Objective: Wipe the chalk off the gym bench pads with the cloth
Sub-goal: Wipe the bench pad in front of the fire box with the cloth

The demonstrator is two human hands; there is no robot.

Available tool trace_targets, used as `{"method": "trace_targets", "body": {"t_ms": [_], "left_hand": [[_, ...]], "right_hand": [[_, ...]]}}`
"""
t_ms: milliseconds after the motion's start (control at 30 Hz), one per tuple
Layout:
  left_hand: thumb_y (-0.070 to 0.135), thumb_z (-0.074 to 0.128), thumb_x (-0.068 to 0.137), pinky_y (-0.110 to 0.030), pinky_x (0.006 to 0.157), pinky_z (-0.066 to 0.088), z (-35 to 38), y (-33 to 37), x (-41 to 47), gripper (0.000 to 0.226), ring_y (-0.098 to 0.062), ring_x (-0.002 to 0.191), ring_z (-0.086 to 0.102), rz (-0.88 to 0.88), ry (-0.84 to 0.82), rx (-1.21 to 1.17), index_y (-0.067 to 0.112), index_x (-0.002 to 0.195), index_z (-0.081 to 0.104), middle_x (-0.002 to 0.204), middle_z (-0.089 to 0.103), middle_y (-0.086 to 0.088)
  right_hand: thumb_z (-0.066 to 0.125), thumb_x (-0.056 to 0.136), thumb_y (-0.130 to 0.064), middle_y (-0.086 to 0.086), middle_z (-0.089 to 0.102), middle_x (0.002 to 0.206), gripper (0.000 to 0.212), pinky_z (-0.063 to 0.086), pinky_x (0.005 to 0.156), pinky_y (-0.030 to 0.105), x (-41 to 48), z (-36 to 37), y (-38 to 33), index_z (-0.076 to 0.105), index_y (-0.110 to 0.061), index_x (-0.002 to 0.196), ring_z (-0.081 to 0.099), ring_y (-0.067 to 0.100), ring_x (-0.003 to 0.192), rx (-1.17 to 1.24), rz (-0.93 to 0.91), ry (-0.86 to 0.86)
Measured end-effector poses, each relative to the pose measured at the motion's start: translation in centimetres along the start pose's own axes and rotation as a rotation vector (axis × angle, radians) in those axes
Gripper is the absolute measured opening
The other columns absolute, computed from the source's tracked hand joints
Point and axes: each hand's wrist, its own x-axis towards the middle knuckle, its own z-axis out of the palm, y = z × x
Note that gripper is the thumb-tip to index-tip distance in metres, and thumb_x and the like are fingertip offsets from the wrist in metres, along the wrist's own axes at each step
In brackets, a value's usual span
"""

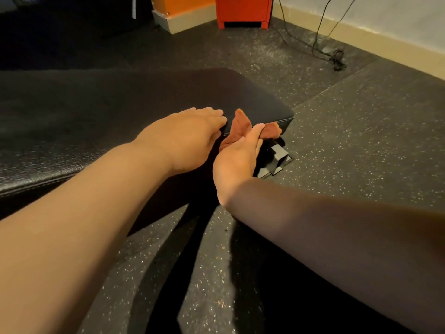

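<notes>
While your left hand (190,138) lies flat on top of the bench pad (144,97) with its fingers straight, your right hand (238,160) grips the cloth (238,127) against the pad's side edge, thumb over it — its other fingers are hidden. The cloth bunches just beyond your right thumb, between both hands, near the pad's end corner. The pad's long axis runs off past your left hand, so most of its surface lies that way — a sweep for the right hand, I'd judge.

The black bench pad (144,97) lay flat, its top finely textured. A crumpled rust-orange cloth (239,122) draped over its near side edge, close to the rounded corner.
</notes>
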Motion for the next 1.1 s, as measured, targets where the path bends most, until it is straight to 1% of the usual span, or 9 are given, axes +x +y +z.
{"method": "trace_targets", "body": {"t_ms": [133, 233, 367, 500, 567, 667, 867, 1000, 1100], "left_hand": [[0.029, 0.031, 0.108, -0.032, 0.124, 0.012, -0.1, -0.2, -0.2, 0.048, -0.011, 0.152, 0.017, 0.023, -0.018, -0.002, 0.028, 0.156, 0.029, 0.165, 0.02, 0.011], [0.028, 0.032, 0.108, -0.032, 0.123, 0.013, 0.0, 0.1, -0.2, 0.047, -0.013, 0.151, 0.021, 0.024, 0.012, -0.006, 0.025, 0.154, 0.034, 0.163, 0.026, 0.009], [0.026, 0.033, 0.107, -0.035, 0.123, 0.019, 0.0, 0.1, -0.5, 0.042, -0.016, 0.146, 0.032, 0.013, 0.026, -0.008, 0.023, 0.148, 0.042, 0.156, 0.038, 0.005], [0.03, 0.032, 0.108, -0.035, 0.125, 0.014, 0.1, -0.2, -0.1, 0.048, -0.011, 0.152, 0.016, 0.017, -0.013, -0.026, 0.029, 0.156, 0.029, 0.164, 0.021, 0.012], [0.03, 0.032, 0.108, -0.038, 0.125, 0.015, 0.1, -0.3, 0.1, 0.048, -0.013, 0.152, 0.017, 0.011, -0.021, -0.037, 0.03, 0.156, 0.029, 0.164, 0.021, 0.012], [0.028, 0.034, 0.107, -0.04, 0.124, 0.019, 0.1, 0.0, -0.3, 0.045, -0.016, 0.15, 0.024, 0.007, 0.008, -0.043, 0.027, 0.152, 0.037, 0.161, 0.031, 0.009], [0.031, 0.032, 0.108, -0.041, 0.125, 0.017, 0.1, -0.3, -0.2, 0.049, -0.012, 0.152, 0.016, 0.002, -0.019, -0.045, 0.031, 0.156, 0.028, 0.164, 0.021, 0.012], [0.03, 0.032, 0.108, -0.039, 0.125, 0.017, 0.0, -0.2, -0.2, 0.047, -0.013, 0.152, 0.018, 0.007, -0.004, -0.046, 0.029, 0.155, 0.032, 0.164, 0.023, 0.012], [0.029, 0.033, 0.108, -0.037, 0.125, 0.017, 0.2, -0.2, -0.2, 0.047, -0.013, 0.151, 0.019, -0.004, 0.012, -0.038, 0.028, 0.155, 0.032, 0.163, 0.024, 0.01]], "right_hand": [[0.012, 0.09, -0.071, -0.018, 0.055, 0.143, 0.073, 0.022, 0.121, 0.035, 4.4, -1.0, 0.0, 0.055, -0.038, 0.139, 0.044, 0.004, 0.136, 0.201, 0.106, 0.209], [0.035, 0.107, -0.046, -0.017, 0.06, 0.138, 0.042, 0.028, 0.118, 0.032, 3.0, -0.8, 0.1, 0.057, -0.03, 0.139, 0.049, 0.007, 0.134, 0.103, 0.073, 0.152], [0.054, 0.101, -0.011, -0.051, 0.026, 0.142, 0.055, 0.015, 0.108, 0.005, 0.7, 0.1, 1.4, 0.035, -0.009, 0.153, 0.028, -0.029, 0.125, 0.165, -0.18, 0.049], [0.018, 0.068, -0.091, -0.028, 0.058, 0.135, 0.092, 0.031, 0.109, 0.034, 6.7, -0.1, 1.5, 0.05, -0.043, 0.14, 0.046, 0.022, 0.14, 0.348, 0.127, 0.282], [0.026, 0.078, -0.077, -0.029, 0.056, 0.137, 0.081, 0.022, 0.121, 0.043, 7.1, -0.4, 2.3, 0.061, -0.032, 0.135, 0.044, 0.013, 0.141, 0.389, 0.093, 0.278], [0.039, 0.107, -0.035, -0.026, 0.059, 0.133, 0.043, 0.033, 0.111, 0.015, 4.0, -0.3, 2.0, 0.064, -0.009, 0.13, 0.049, -0.019, 0.121, 0.205, -0.085, 0.263], [0.026, 0.102, -0.064, -0.02, 0.073, 0.097, 0.056, 0.049, 0.079, 0.029, 5.1, -0.4, -0.2, 0.069, -0.032, 0.118, 0.066, 0.024, 0.089, 0.632, 0.223, 0.172], [0.034, 0.098, -0.051, -0.026, 0.038, 0.153, 0.038, 0.039, 0.109, 0.025, 5.8, -0.9, 1.5, 0.041, -0.064, 0.133, 0.055, -0.008, 0.111, 0.351, 0.062, 0.08], [0.038, 0.106, -0.046, -0.014, 0.061, 0.135, 0.037, 0.039, 0.104, 0.011, 2.0, 0.2, 1.2, 0.05, -0.035, 0.14, 0.058, -0.012, 0.114, 0.305, -0.04, 0.139]]}}
